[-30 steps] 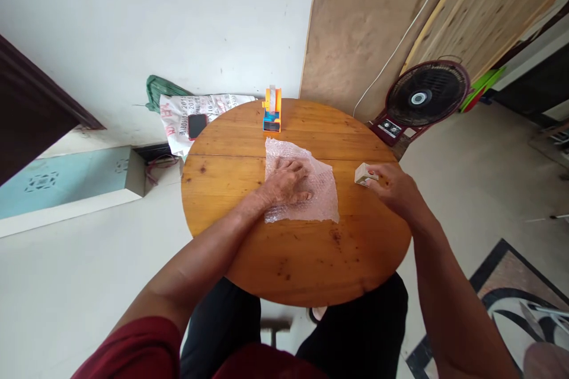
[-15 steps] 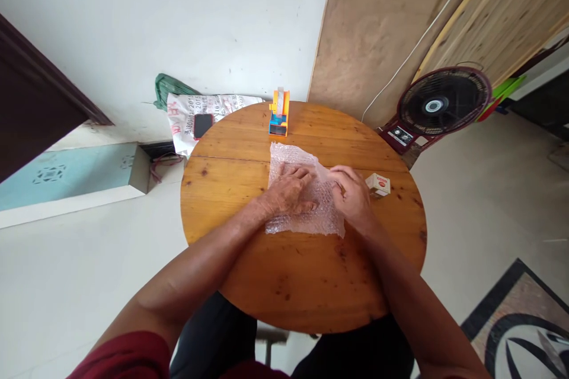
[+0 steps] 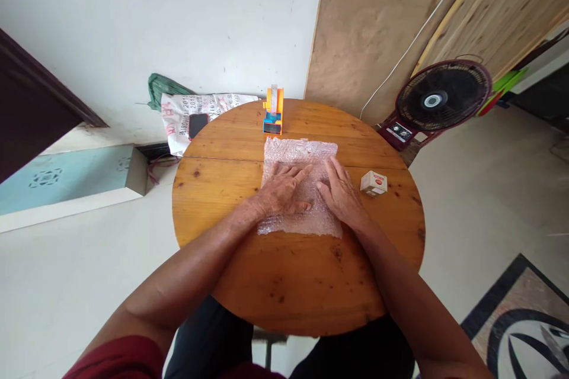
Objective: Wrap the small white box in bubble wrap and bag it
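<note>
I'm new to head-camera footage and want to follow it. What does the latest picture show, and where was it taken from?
There is no machine: a camera on a person's head looks forward and down at their bare hands. The left hand and right hand lie flat on a sheet of bubble wrap, gripping nothing. The sheet lies on a round wooden table. A small box sits to its right, and an orange and blue tape dispenser stands beyond it.

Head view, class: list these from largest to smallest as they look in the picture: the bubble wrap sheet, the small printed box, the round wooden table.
1. Round wooden table
2. Bubble wrap sheet, partly covered yet clearly second
3. Small printed box
</note>
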`<state>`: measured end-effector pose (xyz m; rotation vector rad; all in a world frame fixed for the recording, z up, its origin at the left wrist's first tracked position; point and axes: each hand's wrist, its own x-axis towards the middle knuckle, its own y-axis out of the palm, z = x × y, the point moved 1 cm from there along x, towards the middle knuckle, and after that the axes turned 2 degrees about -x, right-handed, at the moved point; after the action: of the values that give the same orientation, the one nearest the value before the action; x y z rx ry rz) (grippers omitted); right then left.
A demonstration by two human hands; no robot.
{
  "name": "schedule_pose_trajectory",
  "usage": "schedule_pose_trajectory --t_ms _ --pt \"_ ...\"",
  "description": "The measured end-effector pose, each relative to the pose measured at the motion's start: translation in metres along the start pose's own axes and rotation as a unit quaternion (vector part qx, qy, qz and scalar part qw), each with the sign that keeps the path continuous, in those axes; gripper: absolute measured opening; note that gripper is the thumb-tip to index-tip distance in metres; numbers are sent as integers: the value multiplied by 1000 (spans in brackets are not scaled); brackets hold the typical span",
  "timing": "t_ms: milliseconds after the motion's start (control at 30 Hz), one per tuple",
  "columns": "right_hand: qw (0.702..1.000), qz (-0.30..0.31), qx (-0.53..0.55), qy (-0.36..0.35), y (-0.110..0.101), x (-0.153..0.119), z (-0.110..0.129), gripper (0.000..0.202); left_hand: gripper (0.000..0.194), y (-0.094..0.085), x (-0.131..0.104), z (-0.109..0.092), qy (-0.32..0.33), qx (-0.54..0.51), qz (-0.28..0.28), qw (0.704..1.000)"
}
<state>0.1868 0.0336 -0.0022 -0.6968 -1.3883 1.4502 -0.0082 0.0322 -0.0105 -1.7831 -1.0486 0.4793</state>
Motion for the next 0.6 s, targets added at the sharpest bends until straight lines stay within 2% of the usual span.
schedule_pose_trajectory --t_ms 167,333,500,600 --pt "998 34 -56 20 15 5 -14 57 87 -3 -1 0 15 19 14 1000" --pt "998 10 -50 42 15 7 -15 57 82 -5 -2 -1 17 29 17 999" --pt "998 -2 -37 52 11 5 -15 53 77 -3 -3 -7 25 44 -6 999" --pt "998 -11 -41 43 13 5 -17 52 80 0 -4 -8 31 45 3 998"
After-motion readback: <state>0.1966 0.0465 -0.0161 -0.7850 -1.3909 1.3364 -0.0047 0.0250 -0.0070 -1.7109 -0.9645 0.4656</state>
